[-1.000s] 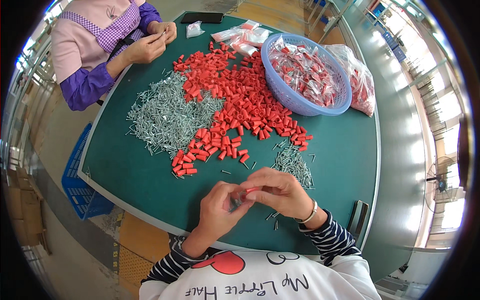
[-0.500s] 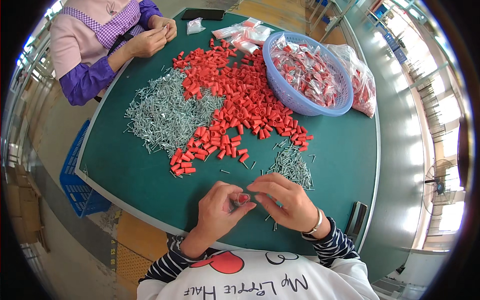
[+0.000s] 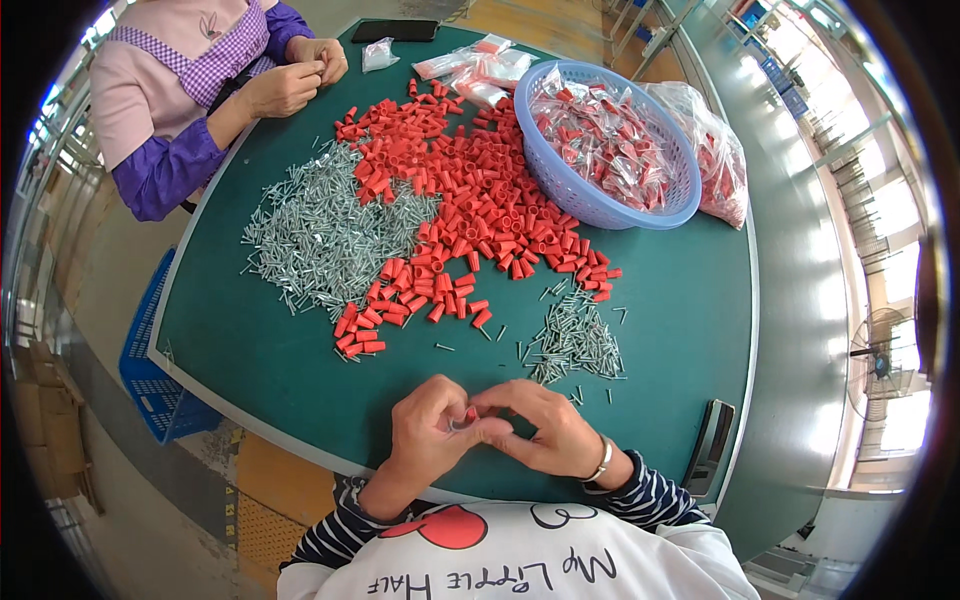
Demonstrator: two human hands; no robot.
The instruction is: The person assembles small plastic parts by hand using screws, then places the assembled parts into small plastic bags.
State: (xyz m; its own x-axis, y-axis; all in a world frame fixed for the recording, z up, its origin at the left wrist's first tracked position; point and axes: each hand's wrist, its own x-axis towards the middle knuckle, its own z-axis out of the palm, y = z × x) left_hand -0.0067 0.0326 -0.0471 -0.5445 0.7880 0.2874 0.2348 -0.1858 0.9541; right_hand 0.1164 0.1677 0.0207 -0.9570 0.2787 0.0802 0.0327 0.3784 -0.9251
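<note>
My left hand (image 3: 424,432) is closed round a small clear plastic bag (image 3: 464,421) with a red piece in it, above the table's near edge. From the other side my right hand (image 3: 552,428), a bracelet at its wrist, pinches the bag with thumb and forefinger; the fingers partly hide it. Beyond the hands lies a big heap of tapered red plastic caps (image 3: 485,195). Silver screws (image 3: 325,235) are piled against its left side. A smaller pile of screws (image 3: 575,340) sits just past my right hand, with a few loose ones around it.
A blue plastic basket (image 3: 532,150) full of bagged red pieces stands far right, beside a large clear bag (image 3: 722,165). Flat plastic bags (image 3: 480,65) and a black phone (image 3: 395,31) lie at the back. A dark flat object (image 3: 711,445) rests near the right edge. A co-worker's hands (image 3: 295,80) are far left.
My right hand has come down and left, from just apart to touching the small bag. My left hand still holds the bag. The view has shifted slightly.
</note>
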